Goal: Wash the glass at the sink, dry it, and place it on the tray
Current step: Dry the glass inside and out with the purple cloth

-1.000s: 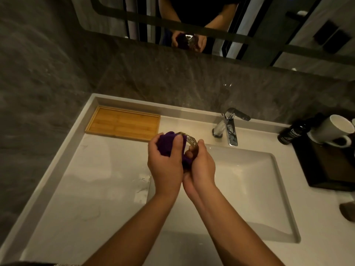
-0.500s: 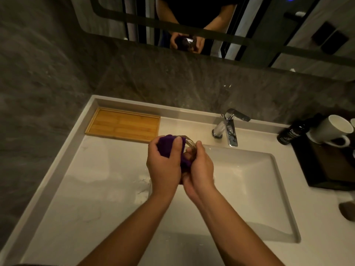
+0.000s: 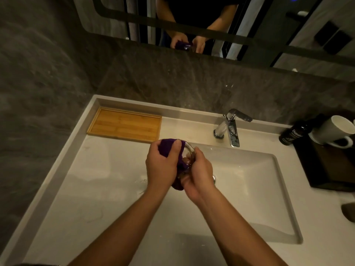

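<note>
A clear glass (image 3: 189,153) is held between both hands above the left edge of the white sink basin (image 3: 249,189). My right hand (image 3: 199,173) grips its side. My left hand (image 3: 163,164) presses a purple cloth (image 3: 167,145) against and around the glass; more of the cloth hangs below the hands. Most of the glass is hidden by fingers and cloth. The bamboo tray (image 3: 124,124) lies on the counter at the back left, a short way beyond the hands, with nothing on it.
A chrome faucet (image 3: 231,127) stands behind the basin, no water running. At the right sit a dark bottle (image 3: 292,134), a white mug (image 3: 334,131) and a dark tray (image 3: 326,166). A grey stone wall and mirror rise behind the white counter (image 3: 86,189).
The hands have stayed over the basin's left edge; the left hand and cloth have shifted slightly around the glass, rubbing it.
</note>
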`<state>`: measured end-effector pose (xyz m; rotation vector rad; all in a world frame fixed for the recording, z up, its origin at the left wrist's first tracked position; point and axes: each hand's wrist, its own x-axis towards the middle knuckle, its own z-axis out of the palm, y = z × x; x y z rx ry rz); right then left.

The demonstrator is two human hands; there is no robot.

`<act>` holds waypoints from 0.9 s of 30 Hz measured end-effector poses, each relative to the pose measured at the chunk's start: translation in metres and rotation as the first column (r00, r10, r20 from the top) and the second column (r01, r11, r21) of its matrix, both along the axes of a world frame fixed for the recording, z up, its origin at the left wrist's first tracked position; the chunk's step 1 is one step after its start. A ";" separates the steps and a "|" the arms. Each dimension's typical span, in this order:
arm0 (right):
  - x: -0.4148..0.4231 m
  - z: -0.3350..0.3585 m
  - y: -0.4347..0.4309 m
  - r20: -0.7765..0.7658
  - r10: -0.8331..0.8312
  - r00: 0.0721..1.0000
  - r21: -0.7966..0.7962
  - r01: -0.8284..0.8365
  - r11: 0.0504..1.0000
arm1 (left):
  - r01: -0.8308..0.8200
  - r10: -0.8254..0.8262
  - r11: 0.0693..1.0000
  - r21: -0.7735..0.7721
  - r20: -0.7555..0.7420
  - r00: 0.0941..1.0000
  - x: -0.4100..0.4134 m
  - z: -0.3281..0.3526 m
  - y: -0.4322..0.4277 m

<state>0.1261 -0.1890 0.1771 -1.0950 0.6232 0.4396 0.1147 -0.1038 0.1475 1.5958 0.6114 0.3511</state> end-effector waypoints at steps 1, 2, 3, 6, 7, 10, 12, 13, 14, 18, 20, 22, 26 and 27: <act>0.003 0.000 -0.006 0.022 0.062 0.998 -0.039 -0.061 0.997 | 0.121 -0.120 0.992 0.036 -0.037 0.992 0.004 0.000 0.010; 0.008 0.000 -0.011 0.040 0.124 0.991 -0.098 -0.120 0.988 | 0.248 -0.244 0.967 0.064 -0.071 0.967 0.008 0.003 0.018; 0.013 0.000 -0.015 0.048 0.166 0.985 -0.153 -0.158 0.976 | 0.361 -0.354 0.929 0.080 -0.097 0.930 0.011 0.006 0.025; 0.022 -0.001 -0.011 0.055 0.124 0.991 -0.186 -0.112 0.976 | 0.412 -0.406 0.907 0.086 -0.077 0.911 0.016 0.009 0.025; 0.021 -0.002 -0.005 0.062 0.065 0.996 -0.181 -0.053 0.982 | 0.317 -0.315 0.944 0.091 -0.034 0.949 0.014 0.007 0.019; 0.011 -0.008 0.015 0.048 -0.120 0.992 -0.026 0.122 0.992 | -0.101 0.104 0.992 -0.081 0.031 0.994 0.006 0.004 -0.009; 0.009 -0.014 0.014 0.006 -0.125 0.992 0.014 0.125 0.992 | -0.169 0.172 0.981 -0.095 0.024 0.985 0.004 0.000 -0.013; 0.011 -0.017 0.007 -0.006 -0.083 0.996 -0.016 0.083 0.996 | -0.099 0.099 0.995 -0.025 0.006 0.995 0.006 -0.003 -0.008; 0.016 -0.018 -0.002 -0.002 -0.028 1.000 -0.044 0.028 0.999 | 0.038 -0.037 0.998 0.042 -0.031 0.999 0.011 -0.005 0.000; 0.028 -0.014 -0.021 -0.024 0.115 0.993 -0.172 -0.118 0.978 | 0.511 -0.488 0.846 0.153 -0.164 0.857 0.022 -0.003 0.025; 0.023 -0.011 -0.009 -0.019 0.011 1.000 -0.156 -0.013 0.988 | 0.338 -0.331 0.926 0.168 -0.069 0.941 0.018 -0.005 0.011; 0.017 -0.014 0.007 -0.009 -0.141 0.990 -0.027 0.140 0.990 | 0.021 -0.022 0.997 0.068 0.020 1.000 0.011 -0.011 -0.008; 0.003 -0.027 0.014 0.071 -0.099 0.993 0.026 0.098 0.995 | -0.109 0.111 0.983 -0.151 0.006 0.994 0.008 -0.022 -0.008; 0.002 -0.030 0.011 0.107 -0.056 0.993 -0.006 0.057 0.998 | -0.077 0.080 0.988 -0.132 0.018 0.997 0.009 -0.023 -0.003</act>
